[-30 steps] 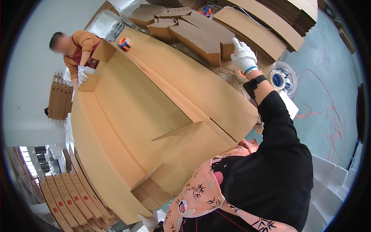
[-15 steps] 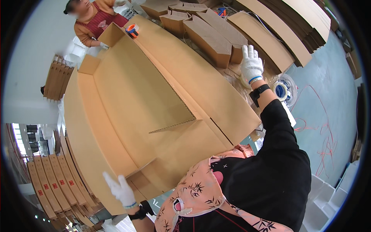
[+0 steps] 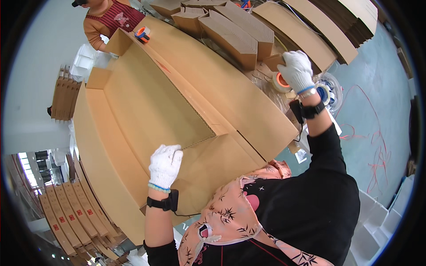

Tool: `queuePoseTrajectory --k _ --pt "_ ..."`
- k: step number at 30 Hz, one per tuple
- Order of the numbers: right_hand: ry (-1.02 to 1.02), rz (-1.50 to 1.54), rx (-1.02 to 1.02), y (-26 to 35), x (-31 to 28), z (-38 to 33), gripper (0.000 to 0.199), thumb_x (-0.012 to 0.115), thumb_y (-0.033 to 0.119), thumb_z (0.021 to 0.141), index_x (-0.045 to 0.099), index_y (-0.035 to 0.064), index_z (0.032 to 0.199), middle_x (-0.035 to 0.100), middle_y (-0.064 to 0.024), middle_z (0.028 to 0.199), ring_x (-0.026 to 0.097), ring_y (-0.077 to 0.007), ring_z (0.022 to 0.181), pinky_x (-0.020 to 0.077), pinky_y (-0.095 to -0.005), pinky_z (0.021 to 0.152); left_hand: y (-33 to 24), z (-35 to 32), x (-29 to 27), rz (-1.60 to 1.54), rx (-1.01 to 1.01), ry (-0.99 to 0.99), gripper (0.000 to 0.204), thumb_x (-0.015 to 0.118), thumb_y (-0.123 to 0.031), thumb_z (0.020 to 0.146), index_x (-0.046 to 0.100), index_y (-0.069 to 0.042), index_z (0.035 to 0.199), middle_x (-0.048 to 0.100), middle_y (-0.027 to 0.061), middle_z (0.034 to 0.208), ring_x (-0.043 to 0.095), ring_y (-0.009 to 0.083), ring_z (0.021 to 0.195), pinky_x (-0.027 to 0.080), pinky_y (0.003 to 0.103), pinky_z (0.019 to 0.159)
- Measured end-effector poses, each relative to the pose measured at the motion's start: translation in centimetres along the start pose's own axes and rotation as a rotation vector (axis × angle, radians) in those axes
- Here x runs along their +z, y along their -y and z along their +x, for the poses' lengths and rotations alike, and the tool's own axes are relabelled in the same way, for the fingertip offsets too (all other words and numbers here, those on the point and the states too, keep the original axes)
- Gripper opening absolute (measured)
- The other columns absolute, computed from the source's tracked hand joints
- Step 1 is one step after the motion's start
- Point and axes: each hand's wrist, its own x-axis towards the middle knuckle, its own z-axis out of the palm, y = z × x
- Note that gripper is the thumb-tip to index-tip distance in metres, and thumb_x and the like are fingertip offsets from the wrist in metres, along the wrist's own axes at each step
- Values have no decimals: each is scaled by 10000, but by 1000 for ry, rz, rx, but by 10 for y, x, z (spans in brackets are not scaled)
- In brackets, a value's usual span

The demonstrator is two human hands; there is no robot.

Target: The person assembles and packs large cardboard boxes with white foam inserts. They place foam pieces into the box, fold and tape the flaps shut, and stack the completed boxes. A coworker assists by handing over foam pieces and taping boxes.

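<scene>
A large brown cardboard box (image 3: 133, 102) lies open in front of me, its walls and end flaps partly raised. My left hand (image 3: 165, 167), in a white knit glove, is closed at the near end of the box, where the edge of the near flap (image 3: 197, 166) runs into my fingers. My right hand (image 3: 297, 71), gloved too, is closed at the right above a tape roll (image 3: 280, 82) with an orange core. A small brown cardboard piece (image 3: 273, 61) shows beside its fingertips; what lies inside the fingers is hidden.
An orange and blue tape dispenser (image 3: 142, 34) sits on the far end of the box. Folded cardboard stacks (image 3: 230, 42) stand at the back right. More rolls (image 3: 326, 94) lie beyond my right wrist. A co-worker (image 3: 111, 22) stands at the far left corner.
My left hand has moved up and inward from the near left edge and closed. My right hand has gone from outstretched fingers to closed. The view has shifted slightly.
</scene>
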Motion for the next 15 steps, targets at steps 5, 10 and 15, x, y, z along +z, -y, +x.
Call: queuePoseTrajectory --k 5,10,15 --pt "-274 1609 398 44 27 -69 345 718 334 823 673 6 922 686 -85 877 631 -182 772 492 -325 709 -31 -38 1 -33 -40 99 236 561 -271 920 685 -72 898 679 122 788 646 326 749 512 417 722" --pt "410 1263 280 145 49 -111 531 746 410 800 636 -21 1091 693 -116 853 639 -175 808 512 -340 746 -39 -44 7 102 -32 18 204 578 -220 917 684 -48 896 676 150 802 653 320 744 517 411 707" --pt "557 1266 363 195 40 -87 536 701 418 814 615 -17 1116 712 -174 927 688 -300 875 525 -363 811 -34 -43 7 104 -27 50 227 544 -237 935 676 -54 909 678 137 808 652 316 759 517 408 705"
